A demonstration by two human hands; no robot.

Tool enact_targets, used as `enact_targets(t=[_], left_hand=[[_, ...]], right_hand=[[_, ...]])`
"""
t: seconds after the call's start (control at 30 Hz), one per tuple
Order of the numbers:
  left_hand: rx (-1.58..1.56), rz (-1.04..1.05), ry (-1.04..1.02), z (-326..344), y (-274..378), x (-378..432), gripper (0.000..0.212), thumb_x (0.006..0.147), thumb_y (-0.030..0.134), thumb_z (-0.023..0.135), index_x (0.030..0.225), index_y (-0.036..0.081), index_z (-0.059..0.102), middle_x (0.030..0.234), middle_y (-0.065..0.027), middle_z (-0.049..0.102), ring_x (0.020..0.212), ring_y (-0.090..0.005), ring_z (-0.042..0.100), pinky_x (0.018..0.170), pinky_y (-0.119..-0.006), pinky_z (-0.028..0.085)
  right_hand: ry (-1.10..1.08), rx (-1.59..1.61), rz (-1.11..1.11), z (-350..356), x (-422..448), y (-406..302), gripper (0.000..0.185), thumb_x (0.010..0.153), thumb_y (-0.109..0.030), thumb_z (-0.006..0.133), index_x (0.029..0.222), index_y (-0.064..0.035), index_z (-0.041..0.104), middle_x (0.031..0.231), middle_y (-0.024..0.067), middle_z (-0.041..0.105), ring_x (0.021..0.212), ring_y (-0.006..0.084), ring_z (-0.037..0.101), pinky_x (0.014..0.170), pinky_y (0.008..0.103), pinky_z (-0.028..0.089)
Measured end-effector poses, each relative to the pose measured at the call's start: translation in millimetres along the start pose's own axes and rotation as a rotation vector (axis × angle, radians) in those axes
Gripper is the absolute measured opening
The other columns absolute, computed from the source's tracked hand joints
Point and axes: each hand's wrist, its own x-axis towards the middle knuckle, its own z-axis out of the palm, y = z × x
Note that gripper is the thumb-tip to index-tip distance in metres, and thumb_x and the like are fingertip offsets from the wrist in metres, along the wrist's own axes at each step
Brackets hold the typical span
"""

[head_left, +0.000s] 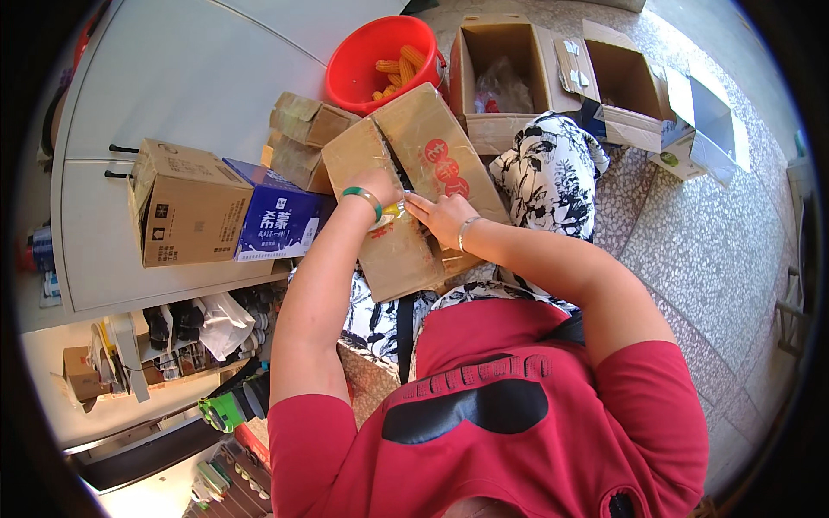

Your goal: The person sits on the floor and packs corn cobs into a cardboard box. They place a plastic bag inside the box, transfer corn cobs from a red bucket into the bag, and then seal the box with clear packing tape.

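A worn brown cardboard box with red printing lies across my lap, its two top flaps meeting at a dark gap. My left hand, with a green bangle at its wrist, is at the left flap and holds a roll of clear-yellow tape, partly hidden under the hand. My right hand, with a silver bracelet, rests by the gap, its fingertips close to the tape and the left hand.
Beyond the box stands a red bucket with corn cobs. Open cardboard boxes stand at the upper right. On the left, a brown carton and a blue carton stand against a white cabinet.
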Motion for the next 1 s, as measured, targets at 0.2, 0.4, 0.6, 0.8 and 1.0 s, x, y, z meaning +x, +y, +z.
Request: enact_targets(t=[0.2, 0.4, 0.6, 0.8, 1.0], left_hand=[[-0.07, 0.074, 0.042, 0, -13, -6, 0.041, 0.076, 0.042, 0.061, 0.092, 0.005, 0.067, 0.097, -0.0155, 0.064, 0.09, -0.0316, 0.061, 0.079, -0.039, 0.047], [-0.185, 0.105, 0.131, 9, -24, -6, 0.037, 0.072, 0.045, 0.064, 0.083, 0.009, 0.066, 0.086, -0.0125, 0.065, 0.082, -0.0281, 0.062, 0.072, -0.036, 0.048], [-0.382, 0.144, 0.206, 17, -47, -11, 0.034, 0.072, 0.044, 0.065, 0.081, 0.012, 0.067, 0.084, -0.0106, 0.065, 0.08, -0.0275, 0.061, 0.072, -0.036, 0.047], [-0.401, 0.14, 0.199, 16, -49, -17, 0.036, 0.071, 0.045, 0.065, 0.083, 0.011, 0.067, 0.087, -0.0117, 0.066, 0.083, -0.0268, 0.062, 0.074, -0.035, 0.048], [-0.425, 0.154, 0.214, 14, -51, -18, 0.04, 0.07, 0.047, 0.066, 0.083, 0.01, 0.067, 0.085, -0.0125, 0.066, 0.082, -0.0264, 0.062, 0.074, -0.033, 0.047]], right_hand=[[0.361, 0.5, 0.205, -6, 2, 22, 0.039, 0.076, -0.011, 0.055, 0.114, -0.0137, 0.053, 0.123, 0.009, 0.049, 0.087, 0.0277, 0.061, 0.073, 0.0391, 0.049], [0.135, 0.556, 0.409, -29, 16, 36, 0.018, 0.08, -0.016, 0.053, 0.092, -0.0067, 0.063, 0.094, 0.0164, 0.062, 0.087, 0.0311, 0.06, 0.076, 0.0402, 0.047], [0.19, 0.498, 0.387, -24, 37, 19, 0.023, 0.081, -0.02, 0.055, 0.097, -0.0061, 0.064, 0.094, 0.0141, 0.064, 0.089, 0.0299, 0.061, 0.08, 0.0384, 0.048], [-0.02, 0.533, 0.489, -28, 59, 20, 0.025, 0.074, -0.024, 0.059, 0.088, -0.0055, 0.067, 0.093, 0.0174, 0.064, 0.087, 0.0308, 0.062, 0.078, 0.0388, 0.049], [0.049, 0.736, 0.426, -15, 56, 31, 0.027, 0.07, -0.027, 0.063, 0.084, -0.0041, 0.067, 0.084, 0.0196, 0.064, 0.082, 0.0327, 0.062, 0.074, 0.0389, 0.049]])
